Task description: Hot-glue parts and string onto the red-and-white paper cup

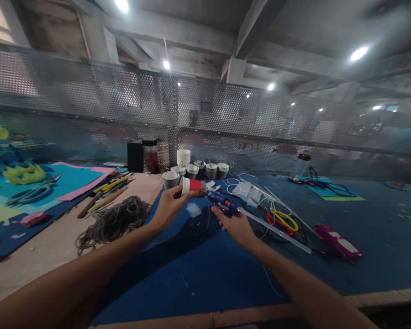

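My left hand [173, 203] holds a small red and white paper cup [192, 186] on its side, above the blue table. In my right hand [234, 224] is a blue glue gun [222, 200], with a long clear glue stick [274, 228] running out of its back to the right. The gun's nozzle points left and meets or nearly meets the cup's base; I cannot tell whether they touch. Behind the cup stand several small grey-wrapped cups [211, 170] and a stack of white cups [183, 157].
A tangle of grey cord [123, 219] lies left on a pinkish board, near pens [111, 185] and scissors [34, 191] on coloured paper. To the right are red and yellow handled pliers or scissors [284, 220] and a magenta device [339, 242]. A jar [151, 157] stands behind.
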Demonstrator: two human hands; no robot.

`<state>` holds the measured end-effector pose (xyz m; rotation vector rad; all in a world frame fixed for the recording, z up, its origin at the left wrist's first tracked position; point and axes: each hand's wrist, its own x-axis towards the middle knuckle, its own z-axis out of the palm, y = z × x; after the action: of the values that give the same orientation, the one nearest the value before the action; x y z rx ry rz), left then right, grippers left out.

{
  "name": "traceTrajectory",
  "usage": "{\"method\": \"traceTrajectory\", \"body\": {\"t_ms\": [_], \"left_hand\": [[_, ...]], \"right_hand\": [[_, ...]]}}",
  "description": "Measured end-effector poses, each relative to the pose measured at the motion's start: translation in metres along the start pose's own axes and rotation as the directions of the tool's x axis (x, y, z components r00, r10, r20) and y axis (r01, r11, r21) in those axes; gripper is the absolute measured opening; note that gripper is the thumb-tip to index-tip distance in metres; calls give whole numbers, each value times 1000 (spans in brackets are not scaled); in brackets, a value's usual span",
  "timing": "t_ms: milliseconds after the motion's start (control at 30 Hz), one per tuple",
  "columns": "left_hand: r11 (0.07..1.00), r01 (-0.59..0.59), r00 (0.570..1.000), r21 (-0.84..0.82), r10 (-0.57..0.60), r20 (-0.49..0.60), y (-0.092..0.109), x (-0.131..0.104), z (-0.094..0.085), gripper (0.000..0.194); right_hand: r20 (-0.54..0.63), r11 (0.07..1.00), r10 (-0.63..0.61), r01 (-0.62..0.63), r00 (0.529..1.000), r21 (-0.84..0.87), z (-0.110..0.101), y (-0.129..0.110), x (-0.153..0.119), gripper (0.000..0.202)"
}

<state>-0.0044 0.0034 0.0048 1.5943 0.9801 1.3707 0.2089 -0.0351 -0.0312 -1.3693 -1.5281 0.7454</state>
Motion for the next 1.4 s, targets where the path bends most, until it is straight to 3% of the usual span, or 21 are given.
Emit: {"method": "traceTrajectory", "body": {"t_ms": [533,633,767,867,1000,1167,1400], "left_hand": [[999,45,998,30,-43,-44,5,1,-2,36],[1000,26,999,14,-26,-34,5,1,-1,34],[1000,16,1000,-26,-15,16,6,-2,1,33],[999,27,999,-28,-26,36,6,-5,4,34],[999,10,999,-38,-9,50,5,-7,7,33],[1000,-10,999,-28,11,38,3,-7,6,31],[999,-9,997,43,6,80,-7,-4,4,32]], "right_hand": [[32,999,1,-3,999,51,1,-2,-1,43],[0,994,-13,13,1000,106,-2,-3,1,45],[-114,968,-103,126,988,218,-9,-10,7,43],[-146,937,-72,117,987,330,-11,-13,11,45],[-38,852,35,-10,999,523,-6,-10,10,53],[119,795,47,-110,992,596,-1,-7,6,57],[99,758,-11,-56,995,650,-8,-9,11,39]]}}
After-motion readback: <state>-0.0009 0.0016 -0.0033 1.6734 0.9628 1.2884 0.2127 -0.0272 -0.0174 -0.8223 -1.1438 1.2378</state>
